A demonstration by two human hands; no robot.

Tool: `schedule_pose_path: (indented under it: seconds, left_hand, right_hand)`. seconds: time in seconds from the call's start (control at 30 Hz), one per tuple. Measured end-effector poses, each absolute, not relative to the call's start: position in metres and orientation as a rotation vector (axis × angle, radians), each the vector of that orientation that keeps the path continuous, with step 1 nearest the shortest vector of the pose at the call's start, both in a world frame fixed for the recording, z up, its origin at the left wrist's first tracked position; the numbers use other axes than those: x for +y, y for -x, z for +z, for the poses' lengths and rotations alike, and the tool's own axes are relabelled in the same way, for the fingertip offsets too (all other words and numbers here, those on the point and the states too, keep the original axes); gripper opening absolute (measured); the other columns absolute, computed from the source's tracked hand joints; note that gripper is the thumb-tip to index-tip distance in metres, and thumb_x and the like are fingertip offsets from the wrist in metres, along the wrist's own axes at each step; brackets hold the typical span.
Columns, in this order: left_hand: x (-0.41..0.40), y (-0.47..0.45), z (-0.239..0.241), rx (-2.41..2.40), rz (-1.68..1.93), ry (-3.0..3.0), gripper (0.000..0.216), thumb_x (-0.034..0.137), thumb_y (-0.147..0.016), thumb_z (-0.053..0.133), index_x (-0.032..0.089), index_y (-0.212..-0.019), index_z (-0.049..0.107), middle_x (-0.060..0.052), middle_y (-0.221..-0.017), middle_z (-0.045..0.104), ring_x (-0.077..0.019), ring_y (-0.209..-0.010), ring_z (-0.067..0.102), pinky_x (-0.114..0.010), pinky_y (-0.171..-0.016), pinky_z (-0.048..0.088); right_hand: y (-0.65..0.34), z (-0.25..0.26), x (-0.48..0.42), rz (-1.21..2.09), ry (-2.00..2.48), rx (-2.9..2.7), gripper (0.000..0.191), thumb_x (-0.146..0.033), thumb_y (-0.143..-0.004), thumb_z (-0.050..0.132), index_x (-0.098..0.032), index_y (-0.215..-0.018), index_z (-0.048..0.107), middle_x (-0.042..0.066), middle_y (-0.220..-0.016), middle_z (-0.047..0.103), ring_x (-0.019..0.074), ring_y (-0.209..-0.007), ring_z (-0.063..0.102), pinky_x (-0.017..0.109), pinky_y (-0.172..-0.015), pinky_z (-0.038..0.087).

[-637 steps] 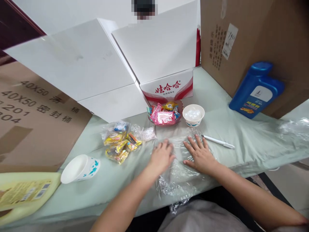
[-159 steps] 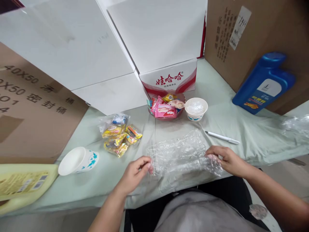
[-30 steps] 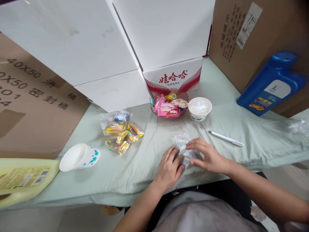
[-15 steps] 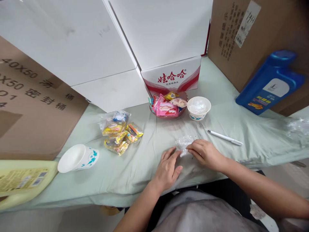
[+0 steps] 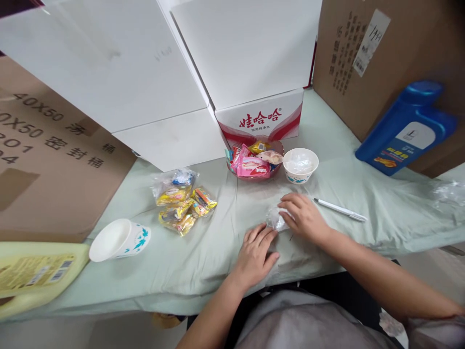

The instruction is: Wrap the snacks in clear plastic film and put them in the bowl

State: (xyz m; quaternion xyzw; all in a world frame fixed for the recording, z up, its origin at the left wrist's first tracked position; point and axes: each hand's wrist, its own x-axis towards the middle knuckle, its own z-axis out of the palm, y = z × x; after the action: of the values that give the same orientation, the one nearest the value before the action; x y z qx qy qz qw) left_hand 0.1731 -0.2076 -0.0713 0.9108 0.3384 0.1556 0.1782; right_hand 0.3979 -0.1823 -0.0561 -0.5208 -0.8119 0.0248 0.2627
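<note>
1. Head view: the transparent plastic film (image 5: pixel 274 219) is a small, crumpled, shiny wad on the cloth-covered tabletop (image 5: pixel 203 247), right of and below the frame's centre.
2. Left hand (image 5: pixel 256 257): palm down, fingers slightly parted, tips at the wad's lower left edge.
3. Right hand (image 5: pixel 303 218): fingers bent over the wad's right side, hiding part of it; whether they pinch it, I cannot tell.
4. About five seconds ago the film was spread wide between both hands; now it is bunched up small. Less of it shows than half a second ago.
5. The tabletop's front edge passes under both forearms, lower centre.
6. The upright paper bowl (image 5: pixel 300 178) stands just above the right hand; the white pen (image 5: pixel 340 210) lies near it, to the right.
7. Bare cloth stretches from the left hand to the yellow snack packets (image 5: pixel 185 215), left of centre.
</note>
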Motion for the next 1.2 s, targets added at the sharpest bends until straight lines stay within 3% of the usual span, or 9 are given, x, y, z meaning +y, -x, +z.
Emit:
schedule_pose_path:
  seconds: [0.1,0.2,0.33,0.47,0.6,0.73,0.93,1.13,1.2]
  left_hand:
    - [-0.210,-0.173,-0.074,0.976,0.572,-2.574,0.040,0.028,-0.091,0.055,0.019,-0.129,0.052,-0.013,-0.132,0.057,-0.0298,-0.131,0.045,-0.052,-0.106,0.040]
    - [-0.212,-0.171,-0.076,1.060,0.761,-2.510,0.024,0.021,-0.091,0.050,0.019,-0.113,0.059,-0.013,-0.128,0.055,-0.0266,-0.125,0.050,-0.047,-0.104,0.046]
    - [-0.214,-0.171,-0.077,1.082,0.788,-2.543,0.020,0.018,-0.089,0.051,0.018,-0.106,0.061,-0.012,-0.121,0.057,-0.0265,-0.122,0.052,-0.046,-0.102,0.048]
    - [-0.214,-0.173,-0.079,1.087,0.725,-2.607,0.019,0.019,-0.088,0.052,0.018,-0.105,0.062,-0.012,-0.119,0.060,-0.0282,-0.122,0.051,-0.048,-0.101,0.048]
    - [-0.213,-0.173,-0.080,1.067,0.718,-2.607,0.020,0.019,-0.089,0.052,0.019,-0.107,0.061,-0.011,-0.118,0.061,-0.0281,-0.120,0.052,-0.049,-0.100,0.048]
    - [-0.213,-0.173,-0.080,1.069,0.717,-2.603,0.020,0.018,-0.088,0.052,0.019,-0.106,0.061,-0.011,-0.118,0.061,-0.0281,-0.120,0.052,-0.049,-0.099,0.049]
    - [-0.215,-0.176,-0.078,1.084,0.719,-2.581,0.021,0.018,-0.087,0.053,0.020,-0.106,0.062,-0.011,-0.118,0.062,-0.0277,-0.120,0.053,-0.049,-0.100,0.049]
    - [-0.214,-0.170,-0.075,1.047,0.750,-2.514,0.022,0.019,-0.089,0.053,0.019,-0.109,0.061,-0.012,-0.119,0.062,-0.0262,-0.120,0.055,-0.047,-0.100,0.049]
    - [-0.205,-0.157,-0.071,1.082,0.768,-2.469,0.023,0.021,-0.090,0.052,0.019,-0.111,0.060,-0.012,-0.121,0.060,-0.0232,-0.116,0.058,-0.041,-0.098,0.052]
  right_hand:
    - [-0.393,-0.070,-0.196,0.175,1.212,-2.443,0.054,-0.048,-0.095,0.050,-0.014,-0.136,0.053,0.017,-0.142,0.052,0.0311,-0.137,0.039,0.051,-0.110,0.033]
    - [-0.385,-0.082,-0.203,0.238,1.261,-2.522,0.071,-0.054,-0.091,0.053,-0.011,-0.145,0.041,0.018,-0.151,0.040,0.0337,-0.143,0.028,0.056,-0.114,0.026]
    - [-0.380,-0.084,-0.202,0.246,1.295,-2.482,0.048,-0.028,-0.095,0.050,-0.010,-0.140,0.049,0.017,-0.149,0.044,0.0315,-0.141,0.035,0.052,-0.112,0.033]
    - [-0.393,-0.068,-0.191,0.256,1.162,-2.398,0.035,-0.011,-0.093,0.045,-0.012,-0.121,0.065,0.013,-0.125,0.066,0.0248,-0.121,0.058,0.042,-0.101,0.048]
    - [-0.426,-0.027,-0.161,0.012,1.203,-2.085,0.029,-0.018,-0.096,0.044,-0.019,-0.112,0.068,0.010,-0.112,0.072,0.0224,-0.110,0.064,0.040,-0.095,0.051]
    - [-0.454,0.001,-0.119,-0.267,1.426,-1.907,0.032,-0.026,-0.099,0.041,-0.019,-0.116,0.066,0.011,-0.126,0.065,0.0256,-0.124,0.055,0.046,-0.104,0.041]
    - [-0.459,-0.023,-0.076,-0.172,1.795,-2.296,0.046,-0.049,-0.093,0.052,-0.011,-0.114,0.068,0.019,-0.119,0.068,0.0338,-0.110,0.062,0.050,-0.096,0.042]
    - [-0.462,-0.023,-0.109,-0.391,1.615,-2.137,0.050,-0.049,-0.090,0.057,-0.014,-0.126,0.059,0.018,-0.139,0.055,0.0375,-0.133,0.042,0.053,-0.104,0.034]
    - [-0.467,-0.024,-0.135,-0.368,1.525,-2.079,0.042,-0.047,-0.093,0.052,-0.016,-0.121,0.062,0.016,-0.132,0.060,0.0348,-0.129,0.047,0.050,-0.101,0.038]
